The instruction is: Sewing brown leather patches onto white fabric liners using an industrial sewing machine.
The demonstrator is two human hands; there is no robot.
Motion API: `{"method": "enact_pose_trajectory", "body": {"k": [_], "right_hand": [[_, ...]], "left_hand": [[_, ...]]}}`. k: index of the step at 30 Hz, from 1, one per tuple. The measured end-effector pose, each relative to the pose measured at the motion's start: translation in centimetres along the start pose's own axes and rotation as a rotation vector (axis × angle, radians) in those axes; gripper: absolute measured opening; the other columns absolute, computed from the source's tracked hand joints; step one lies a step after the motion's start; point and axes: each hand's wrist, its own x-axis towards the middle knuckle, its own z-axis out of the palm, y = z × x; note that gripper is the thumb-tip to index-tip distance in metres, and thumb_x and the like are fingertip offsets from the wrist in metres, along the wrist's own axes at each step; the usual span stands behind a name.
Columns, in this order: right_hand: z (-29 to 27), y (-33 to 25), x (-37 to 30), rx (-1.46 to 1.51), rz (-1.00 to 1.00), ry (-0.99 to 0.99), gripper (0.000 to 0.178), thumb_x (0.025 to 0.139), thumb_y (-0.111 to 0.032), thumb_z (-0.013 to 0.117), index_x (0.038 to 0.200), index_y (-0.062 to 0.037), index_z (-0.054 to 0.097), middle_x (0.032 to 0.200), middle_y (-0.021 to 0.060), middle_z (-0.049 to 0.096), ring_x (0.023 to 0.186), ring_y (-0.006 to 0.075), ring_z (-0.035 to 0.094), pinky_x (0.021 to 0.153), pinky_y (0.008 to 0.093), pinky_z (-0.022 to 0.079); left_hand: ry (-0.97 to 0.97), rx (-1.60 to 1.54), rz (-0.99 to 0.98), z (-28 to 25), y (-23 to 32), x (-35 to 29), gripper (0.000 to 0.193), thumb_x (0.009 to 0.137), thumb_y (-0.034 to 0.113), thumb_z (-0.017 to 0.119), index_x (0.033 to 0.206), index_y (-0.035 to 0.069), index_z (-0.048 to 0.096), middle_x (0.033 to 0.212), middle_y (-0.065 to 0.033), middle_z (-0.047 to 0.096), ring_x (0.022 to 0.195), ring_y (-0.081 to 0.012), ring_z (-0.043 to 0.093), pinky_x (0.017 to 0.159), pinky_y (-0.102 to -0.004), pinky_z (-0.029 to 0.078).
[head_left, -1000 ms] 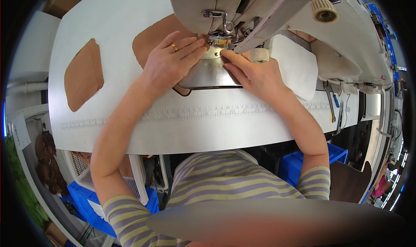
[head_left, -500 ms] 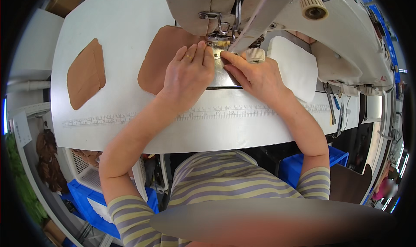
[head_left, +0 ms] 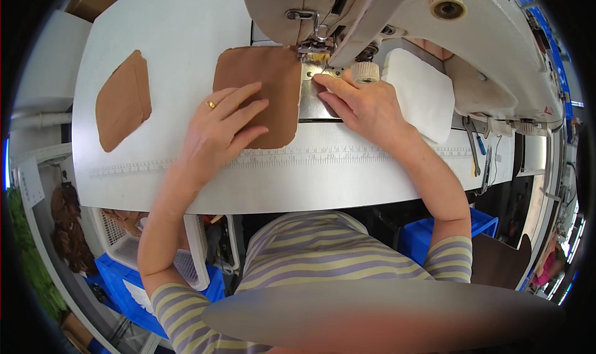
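A brown leather-like panel (head_left: 280,99) with rounded corners lies flat on the sewing table, its right edge close beside the metal plate (head_left: 315,110) of a sewing machine (head_left: 292,0). My left hand (head_left: 217,127) is over the panel's left side with fingers spread, holding nothing. At the plate, just right of the needle area, is my right hand (head_left: 372,106). Its index finger and thumb stretch toward the plate with a gap between them; the other fingers are partly hidden beneath. The needle itself is hard to make out behind the presser parts.
More brown pieces (head_left: 124,103) lie at the table's left. A white padded panel (head_left: 421,93) rests under the machine arm. Tools, including a wrench (head_left: 473,144), lie at the right end. A ruler strip (head_left: 323,157) runs along the front. Below are a white basket (head_left: 192,255) and blue crates (head_left: 482,222).
The brown panel has turned, so its edges sit straighter, and its near edge has come closer to me. My left hand slid left and nearer, fingers spreading. My right hand has barely moved.
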Motion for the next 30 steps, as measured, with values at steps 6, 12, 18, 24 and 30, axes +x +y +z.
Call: {"method": "enact_pose_trajectory", "body": {"k": [6,12,18,24,30], "right_hand": [[-0.2,-0.5,0.2,0.044,0.002,-0.004,0.024,0.082,-0.015,0.071,0.106,-0.0107,0.069,0.075,0.0058,0.058,0.067,0.0244,0.061,0.057,0.0363,0.049],[-0.2,-0.8,0.3,0.095,-0.09,-0.049,0.024,0.084,-0.014,0.069,0.108,-0.0098,0.068,0.072,0.0056,0.055,0.064,0.0241,0.059,0.055,0.037,0.048],[0.0,-0.8,0.3,0.064,-0.076,-0.039,0.024,0.085,-0.015,0.068,0.109,-0.0107,0.068,0.069,0.0054,0.055,0.061,0.024,0.059,0.053,0.0366,0.048],[0.4,-0.5,0.2,0.034,-0.092,-0.062,0.024,0.084,-0.015,0.067,0.107,-0.0119,0.068,0.067,0.0052,0.056,0.058,0.0246,0.059,0.051,0.0363,0.047],[0.3,-0.6,0.5,0.027,-0.049,-0.045,0.025,0.082,-0.013,0.066,0.107,-0.0121,0.068,0.064,0.0053,0.056,0.058,0.0234,0.059,0.05,0.0356,0.047]], "left_hand": [[-0.246,0.185,0.171,-1.6,2.4,-0.6,0.049,0.07,0.005,0.071,0.118,0.003,0.062,0.13,-0.0092,0.058,0.118,-0.0296,0.056,0.102,-0.0474,0.043],[-0.125,0.255,0.235,0.4,2.1,-0.7,0.046,0.073,0.001,0.064,0.119,0.005,0.061,0.126,-0.0085,0.059,0.117,-0.0252,0.059,0.103,-0.0484,0.041],[-0.001,0.126,0.271,1.0,1.4,-0.8,0.03,0.076,0.007,0.066,0.105,0.008,0.069,0.113,-0.0043,0.068,0.108,-0.021,0.064,0.102,-0.0451,0.041],[-0.02,0.087,0.314,1.5,1.8,-0.8,0.031,0.076,0.01,0.064,0.106,0.007,0.069,0.12,-0.0037,0.066,0.109,-0.0208,0.062,0.093,-0.0421,0.049],[0.068,0.027,0.344,2.1,1.0,0.1,0.028,0.075,0.007,0.065,0.102,0.004,0.069,0.117,-0.0054,0.067,0.104,-0.0227,0.064,0.082,-0.035,0.054]]}}
